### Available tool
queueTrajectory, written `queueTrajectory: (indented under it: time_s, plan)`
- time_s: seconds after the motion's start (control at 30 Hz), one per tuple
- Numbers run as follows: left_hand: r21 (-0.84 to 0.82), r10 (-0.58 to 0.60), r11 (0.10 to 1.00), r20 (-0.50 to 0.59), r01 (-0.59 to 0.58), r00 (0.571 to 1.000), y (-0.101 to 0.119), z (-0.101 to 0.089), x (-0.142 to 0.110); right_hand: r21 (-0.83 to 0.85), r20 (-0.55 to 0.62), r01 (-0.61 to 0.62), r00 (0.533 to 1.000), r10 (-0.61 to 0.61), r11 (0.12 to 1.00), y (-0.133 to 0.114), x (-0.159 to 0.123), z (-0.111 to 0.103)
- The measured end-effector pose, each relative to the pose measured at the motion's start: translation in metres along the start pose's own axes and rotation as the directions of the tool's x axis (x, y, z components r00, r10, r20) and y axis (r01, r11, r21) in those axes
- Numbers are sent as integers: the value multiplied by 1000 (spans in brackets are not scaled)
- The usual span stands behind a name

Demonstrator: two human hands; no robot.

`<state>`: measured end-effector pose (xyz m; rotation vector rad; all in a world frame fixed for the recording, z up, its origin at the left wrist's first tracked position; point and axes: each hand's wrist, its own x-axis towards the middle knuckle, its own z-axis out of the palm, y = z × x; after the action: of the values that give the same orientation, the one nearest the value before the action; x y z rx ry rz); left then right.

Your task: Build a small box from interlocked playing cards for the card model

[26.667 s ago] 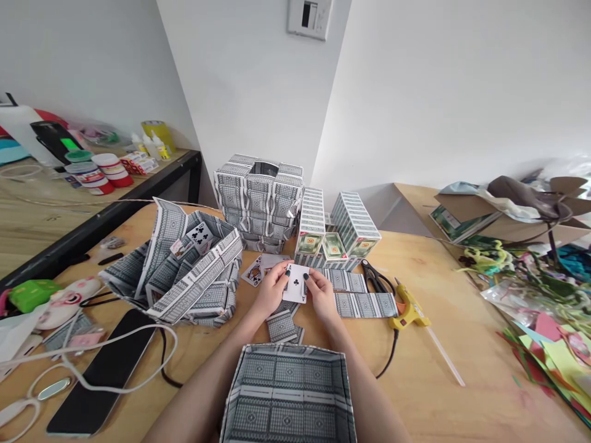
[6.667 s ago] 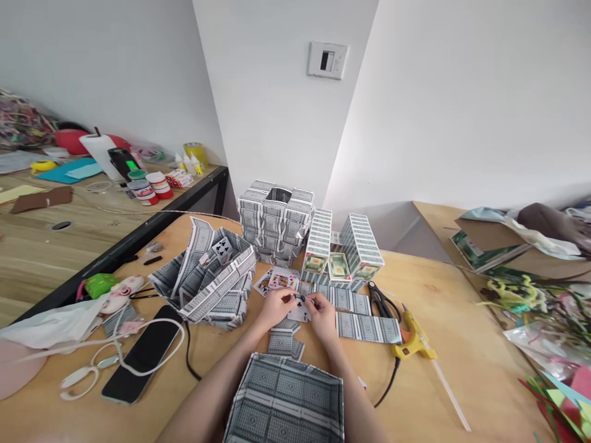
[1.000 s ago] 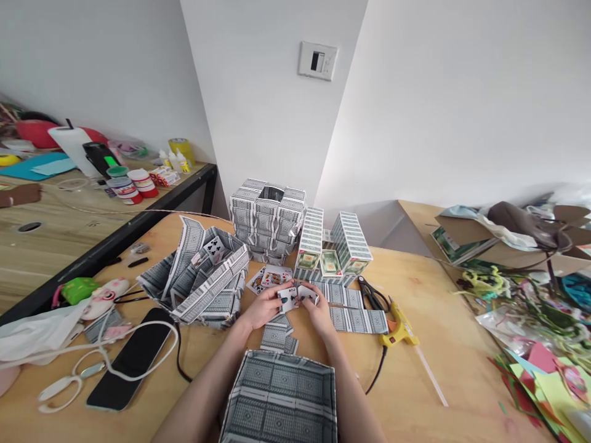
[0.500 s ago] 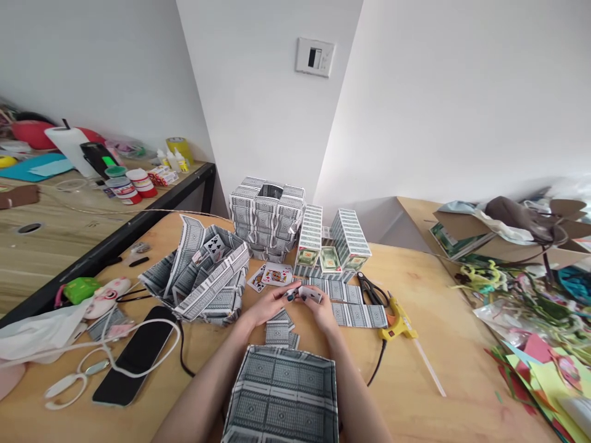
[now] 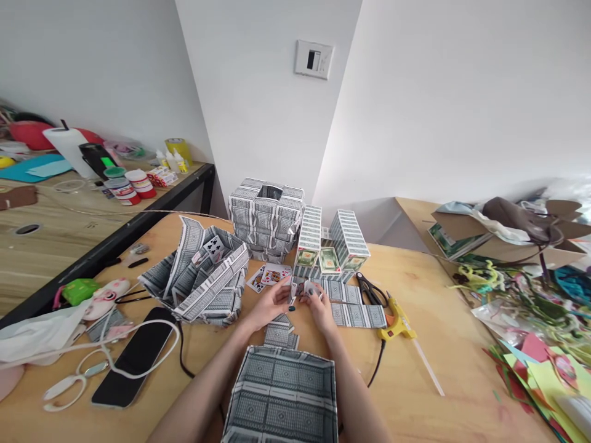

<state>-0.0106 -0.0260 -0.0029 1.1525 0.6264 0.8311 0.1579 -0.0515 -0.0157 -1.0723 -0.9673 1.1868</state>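
Over the middle of the table, my left hand (image 5: 272,304) pinches a playing card (image 5: 293,288) by its edge. My right hand (image 5: 320,309) is closed on the card's other side, its fingers gripping a folded part of it; whether this is a second card I cannot tell. Below the hands lie several loose patterned cards (image 5: 277,335). A box panel made of joined cards (image 5: 286,387) stands close to my body between my forearms. Just beyond my right hand lies a flat strip of joined cards (image 5: 355,312). Two face-up cards (image 5: 272,274) lie beyond my left hand.
Left stands an open card-built box (image 5: 207,277) with pieces inside. A taller card structure (image 5: 266,215) and stacked card packs (image 5: 332,246) stand behind. Black scissors (image 5: 372,289) and a yellow glue gun (image 5: 398,321) lie right. A phone (image 5: 133,360) and white cable lie left.
The card between my hands has turned and now stands more upright. My left fingers have spread further apart around it, and my right fingers have shifted along it.
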Motion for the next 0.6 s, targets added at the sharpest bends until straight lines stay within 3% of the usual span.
queueTrajectory:
  time_s: [0.1, 0.23, 0.37, 0.47, 0.6]
  plan:
    - [34, 68, 997, -170, -63, 983, -8, 1, 3, 171, 41, -46, 998, 39, 984, -1, 1, 0]
    - [317, 239, 936, -243, -156, 940, -9, 4, 5, 171, 42, -77, 997, 71, 982, -3, 2, -1]
    - [595, 331, 781, -136, -190, 934, -3, 11, 2, 129, 32, -87, 996, 84, 988, 1, 3, -1]
    - [653, 325, 723, -33, -225, 945, -2, 15, -2, 34, 29, -85, 996, 84, 996, 2, 4, -1]
    - [688, 337, 683, 2, -246, 942, -3, 16, -2, -137, 40, 17, 999, -11, 990, -3, 6, 0]
